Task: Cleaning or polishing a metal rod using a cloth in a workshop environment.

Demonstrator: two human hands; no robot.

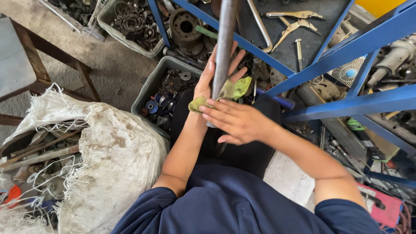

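Seated among scrap bins. Steel rod stands near upright between the knees, top out of frame. Left hand behind it, fingers spread, palm backing the rod. Right hand lies flat across the front, fingers together, pressing a yellow-green rag against the rod. Step in hand, by my reading: wiping the shaft. Next move likely calls for sliding the rag along it while the left hand steadies. Grey parts bin just left; white woven sack beside.
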